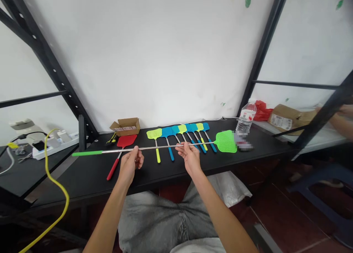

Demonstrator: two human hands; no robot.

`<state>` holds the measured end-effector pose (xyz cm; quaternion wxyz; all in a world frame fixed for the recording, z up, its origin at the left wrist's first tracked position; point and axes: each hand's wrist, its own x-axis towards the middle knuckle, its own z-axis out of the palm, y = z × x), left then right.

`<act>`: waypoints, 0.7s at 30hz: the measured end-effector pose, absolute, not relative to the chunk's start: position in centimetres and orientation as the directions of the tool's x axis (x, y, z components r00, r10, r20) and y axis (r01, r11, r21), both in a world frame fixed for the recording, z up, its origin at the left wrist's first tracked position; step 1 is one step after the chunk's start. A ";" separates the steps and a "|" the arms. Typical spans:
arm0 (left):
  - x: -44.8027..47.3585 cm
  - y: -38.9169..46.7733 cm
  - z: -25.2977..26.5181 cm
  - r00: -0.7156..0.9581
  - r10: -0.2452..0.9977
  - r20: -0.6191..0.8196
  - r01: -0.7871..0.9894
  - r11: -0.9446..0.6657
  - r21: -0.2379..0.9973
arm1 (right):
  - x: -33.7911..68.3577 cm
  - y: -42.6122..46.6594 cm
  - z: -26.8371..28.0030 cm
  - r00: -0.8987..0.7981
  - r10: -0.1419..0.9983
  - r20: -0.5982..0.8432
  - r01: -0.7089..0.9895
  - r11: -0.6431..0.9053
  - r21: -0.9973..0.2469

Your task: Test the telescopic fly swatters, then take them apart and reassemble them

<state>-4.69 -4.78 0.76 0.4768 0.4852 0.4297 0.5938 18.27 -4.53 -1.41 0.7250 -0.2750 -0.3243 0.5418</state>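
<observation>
Both my hands hold a long green fly swatter (225, 141) level above the black table, its metal rod drawn out and its green handle pointing left. My left hand (130, 162) is closed on the rod left of the middle. Nearer the swatter's head, my right hand (189, 156) pinches the same rod between thumb and fingers. Under the rod's left part lies a red fly swatter (127, 140). Behind my hands a row of shorter swatters lies on the table, among them a yellow one (154, 134) and a blue one (167, 132), some heads overlapping.
An opened small cardboard box (127, 128) stands at the back left. A water bottle (246, 117) is at the right, near a red plastic bag (261, 111). On the left are a power strip (52, 146) and a hanging yellow cable (67, 198). Black shelf posts rise on both sides.
</observation>
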 end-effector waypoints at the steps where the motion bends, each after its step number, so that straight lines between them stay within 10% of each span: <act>1: -4.7 -4.8 0.7 -0.090 0.981 0.174 -0.167 -0.187 0.968 | 18.2 -4.6 -1.4 0.182 0.966 0.183 -0.596 0.256 -0.761; 11: -5.5 -4.6 0.7 -0.409 0.887 0.215 -0.285 -0.348 0.893 | 18.5 -4.7 -1.2 0.185 0.971 0.152 -0.633 0.236 -0.737; 21: -4.5 -4.9 0.7 -0.353 0.911 0.213 -0.228 -0.304 0.925 | 17.9 -5.1 -1.2 0.042 0.965 0.261 -0.431 0.253 -0.866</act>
